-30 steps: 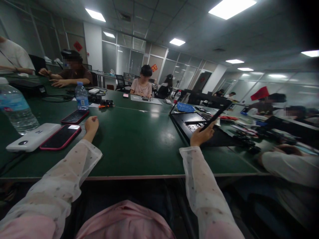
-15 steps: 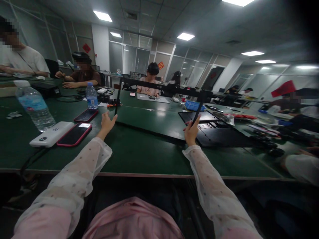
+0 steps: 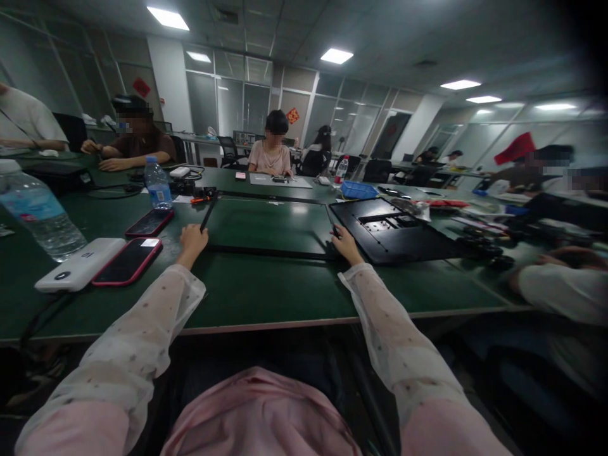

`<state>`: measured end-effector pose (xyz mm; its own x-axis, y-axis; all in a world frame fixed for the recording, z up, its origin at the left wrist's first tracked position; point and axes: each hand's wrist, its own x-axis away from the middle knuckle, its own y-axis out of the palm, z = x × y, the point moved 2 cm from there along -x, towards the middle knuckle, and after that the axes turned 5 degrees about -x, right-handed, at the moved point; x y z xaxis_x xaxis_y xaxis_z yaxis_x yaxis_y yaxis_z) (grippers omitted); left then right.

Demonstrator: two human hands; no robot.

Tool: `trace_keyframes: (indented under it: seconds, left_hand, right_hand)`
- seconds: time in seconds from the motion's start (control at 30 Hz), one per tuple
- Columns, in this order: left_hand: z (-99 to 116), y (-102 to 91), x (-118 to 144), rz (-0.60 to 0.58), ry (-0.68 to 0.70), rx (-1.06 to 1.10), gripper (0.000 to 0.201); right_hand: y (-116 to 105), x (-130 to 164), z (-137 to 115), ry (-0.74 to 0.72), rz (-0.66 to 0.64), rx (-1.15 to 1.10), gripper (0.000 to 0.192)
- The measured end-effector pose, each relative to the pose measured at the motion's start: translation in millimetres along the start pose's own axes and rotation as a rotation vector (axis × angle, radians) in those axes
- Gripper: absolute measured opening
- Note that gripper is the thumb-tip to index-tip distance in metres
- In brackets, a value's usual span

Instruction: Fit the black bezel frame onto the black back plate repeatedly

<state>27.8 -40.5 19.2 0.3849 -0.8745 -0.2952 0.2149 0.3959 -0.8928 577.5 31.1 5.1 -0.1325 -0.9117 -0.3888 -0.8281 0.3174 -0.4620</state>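
A thin black rectangular frame (image 3: 270,252), like a monitor bezel, lies flat or nearly flat over the green table in front of me. My left hand (image 3: 192,243) is closed around its left side, close to the near corner. On the opposite side, my right hand (image 3: 346,244) grips the right bar, also near the front. Just right of that hand, a black panel (image 3: 408,244) with cut-outs and metal parts, like a monitor's back cover, rests on the table. The green tabletop (image 3: 266,225) shows through the frame's opening.
Left of the frame are a red-edged phone (image 3: 128,261), a second phone (image 3: 149,221), a white power bank (image 3: 80,265), a large water bottle (image 3: 40,209) and a smaller one (image 3: 158,183). A blue basket (image 3: 360,190) stands beyond the panel. Several people sit around the table.
The frame was tilted up with its far bar raised; both hands have lowered it down to the table. The camera view has shifted slightly to the right.
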Motion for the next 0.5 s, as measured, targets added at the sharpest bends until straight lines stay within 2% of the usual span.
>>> trace_keyframes:
  seconds: [0.17,0.3,0.4,0.47,0.5]
  left_hand:
    - [1.5,-1.0,5.0,-0.019,0.012,-0.013,0.043]
    - [0.9,-0.5,4.9,-0.053,0.021,-0.024,0.035]
    - [5.6,-2.2,4.1,-0.046,0.001,0.051,0.039]
    - [15.3,-4.4,5.5,-0.050,0.059,0.163,0.047]
    - [22.2,-5.4,7.4,-0.068,0.131,0.223,0.051]
  right_hand:
    - [-2.0,-2.1,0.3,0.154,-0.070,-0.231,0.076]
    - [-2.3,0.6,1.8,0.224,-0.069,-0.215,0.065]
    - [-5.5,0.9,1.7,0.277,-0.047,-0.247,0.055]
    - [-10.9,0.1,1.4,0.299,-0.015,-0.305,0.051]
    - [-14.6,-0.4,1.2,0.306,0.008,-0.332,0.049]
